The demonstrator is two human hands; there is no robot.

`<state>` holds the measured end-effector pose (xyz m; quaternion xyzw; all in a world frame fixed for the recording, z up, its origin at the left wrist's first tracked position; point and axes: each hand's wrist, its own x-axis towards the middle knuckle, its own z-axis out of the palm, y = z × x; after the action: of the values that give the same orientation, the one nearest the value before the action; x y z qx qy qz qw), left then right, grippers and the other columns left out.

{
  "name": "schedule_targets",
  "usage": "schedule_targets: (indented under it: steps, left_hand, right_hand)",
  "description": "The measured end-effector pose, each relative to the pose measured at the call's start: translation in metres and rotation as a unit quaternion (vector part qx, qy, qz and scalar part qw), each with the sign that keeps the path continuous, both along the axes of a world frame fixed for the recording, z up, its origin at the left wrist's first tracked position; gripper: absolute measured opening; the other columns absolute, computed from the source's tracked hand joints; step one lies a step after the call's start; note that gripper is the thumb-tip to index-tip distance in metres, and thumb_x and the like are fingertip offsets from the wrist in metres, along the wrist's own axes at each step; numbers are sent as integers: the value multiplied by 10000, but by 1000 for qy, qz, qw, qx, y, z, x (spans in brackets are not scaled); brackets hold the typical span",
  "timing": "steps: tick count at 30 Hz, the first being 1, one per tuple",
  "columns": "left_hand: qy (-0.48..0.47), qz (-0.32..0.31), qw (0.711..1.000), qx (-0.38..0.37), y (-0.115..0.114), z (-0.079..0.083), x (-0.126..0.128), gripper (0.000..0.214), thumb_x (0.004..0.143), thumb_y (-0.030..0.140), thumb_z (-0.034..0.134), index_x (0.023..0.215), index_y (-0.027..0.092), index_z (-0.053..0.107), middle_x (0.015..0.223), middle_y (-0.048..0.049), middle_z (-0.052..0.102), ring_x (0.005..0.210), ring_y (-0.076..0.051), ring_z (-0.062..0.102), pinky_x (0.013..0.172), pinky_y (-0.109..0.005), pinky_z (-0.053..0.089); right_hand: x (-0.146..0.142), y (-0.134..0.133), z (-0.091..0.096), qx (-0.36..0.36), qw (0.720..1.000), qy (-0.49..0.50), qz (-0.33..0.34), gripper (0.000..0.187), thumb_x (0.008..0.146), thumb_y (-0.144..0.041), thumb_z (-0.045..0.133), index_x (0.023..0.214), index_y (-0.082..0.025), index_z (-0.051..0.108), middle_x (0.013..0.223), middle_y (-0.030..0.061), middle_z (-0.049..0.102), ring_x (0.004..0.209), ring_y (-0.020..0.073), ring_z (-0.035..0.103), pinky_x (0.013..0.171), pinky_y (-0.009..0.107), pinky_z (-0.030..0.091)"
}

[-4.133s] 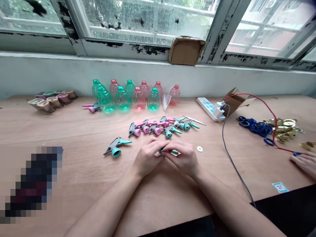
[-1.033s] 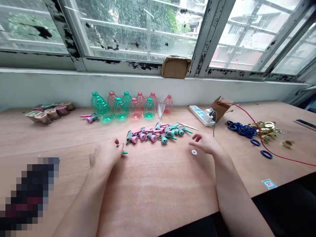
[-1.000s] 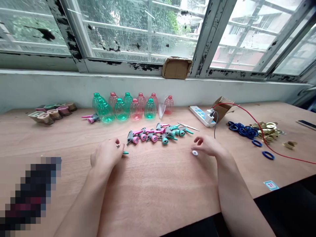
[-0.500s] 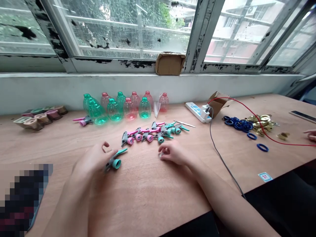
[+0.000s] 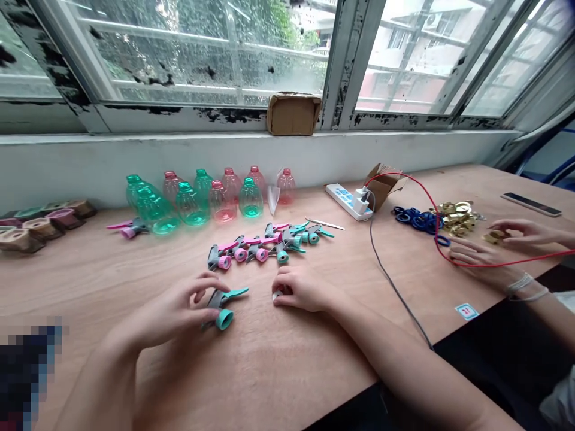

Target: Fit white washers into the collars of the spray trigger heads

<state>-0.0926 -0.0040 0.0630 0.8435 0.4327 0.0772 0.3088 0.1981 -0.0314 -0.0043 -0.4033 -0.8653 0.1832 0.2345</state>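
Note:
My left hand has thumb and fingers closed around the grey body of a spray trigger head with a teal lever and teal collar, low over the table. Across from it, my right hand is curled, fingertips down near the wood, pinching a small white piece mostly hidden by the fingers. Just beyond both hands lies a loose row of trigger heads, several with pink collars and several with teal collars.
Green bottles and pink bottles stand along the wall. A power strip trails a grey cable and a red cable. At right, another person's hands work by blue rings and gold parts.
The view has swung slightly right. My left hand now grips the teal trigger head from its left side; my right hand keeps its pinch. Another person's hands have come further in at the right.

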Motion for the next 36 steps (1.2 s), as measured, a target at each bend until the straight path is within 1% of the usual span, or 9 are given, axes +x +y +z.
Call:
schedule_targets:
  steps: [4, 7, 9, 14, 17, 20, 24, 28, 36]
  left_hand:
    - [28, -45, 999, -1, -5, -2, 9, 305, 697, 267, 654, 993, 304, 716, 1136, -33, 588, 902, -220, 618, 756, -272, 526]
    - [37, -56, 997, 49, -5, -9, 24, 144, 738, 274, 636, 853, 282, 722, 1127, -27, 584, 965, -220, 607, 825, -278, 518]
    - [9, -59, 995, 74, -5, -15, 34, 121, 780, 314, 624, 851, 259, 706, 1132, -36, 583, 943, -208, 603, 810, -278, 517]
    - [-171, 15, 981, 89, -9, -38, 64, 179, 860, 325, 557, 949, 197, 644, 1103, -65, 590, 716, -131, 570, 570, -229, 477]
    - [-223, 41, 969, 93, -11, -51, 77, 184, 840, 340, 601, 920, 180, 644, 1076, -67, 578, 662, -104, 526, 534, -210, 444]
    - [-210, 41, 970, 115, -13, -58, 83, 155, 834, 306, 609, 921, 186, 654, 964, -42, 579, 644, -103, 491, 555, -216, 417]
    - [-166, 18, 975, 146, -15, -59, 84, 144, 806, 182, 595, 936, 199, 656, 814, 3, 583, 642, -109, 484, 604, -223, 386]
    - [-133, -3, 981, 139, -18, -60, 86, 197, 773, 127, 584, 949, 195, 640, 789, 20, 595, 597, -94, 484, 582, -214, 362]
    - [-112, -4, 985, 134, -20, -60, 85, 188, 786, 164, 578, 960, 209, 631, 795, 15, 613, 630, -109, 537, 587, -212, 372]
  right_hand:
    - [1, -1, -4, -21, 999, 34, -4, 108, 773, -213, 734, 824, -173, 648, 745, -16, 613, 663, 104, 532, 578, 199, 379]
    - [1, -5, -4, -23, 996, 89, -6, 76, 776, -168, 718, 825, -172, 661, 686, -36, 597, 604, 84, 517, 562, 191, 380]
    - [0, -7, -3, -41, 986, 163, -21, 85, 762, -196, 737, 804, -162, 671, 643, -42, 590, 564, 77, 507, 543, 190, 388]
    - [-3, -9, 2, -115, 910, 396, -52, 204, 697, -308, 801, 755, -138, 703, 640, 0, 632, 530, 97, 552, 492, 216, 436]
    - [-4, -8, 3, -152, 876, 457, -29, 201, 705, -315, 795, 811, -153, 743, 715, 21, 642, 584, 123, 616, 537, 248, 500]
    - [-5, -8, 1, -189, 865, 465, -19, 189, 709, -313, 789, 823, -167, 755, 757, 19, 634, 614, 128, 634, 582, 268, 533]
    - [-9, -9, -1, -249, 851, 459, -54, 232, 678, -325, 809, 812, -156, 724, 699, 8, 659, 594, 123, 616, 567, 257, 521]
    - [-11, -10, -5, -245, 866, 430, -70, 275, 651, -329, 825, 813, -149, 696, 706, 4, 661, 604, 114, 591, 554, 236, 487]
    - [-13, -9, -13, -237, 886, 395, -57, 269, 697, -341, 795, 824, -145, 662, 666, -14, 614, 532, 90, 536, 485, 207, 430]
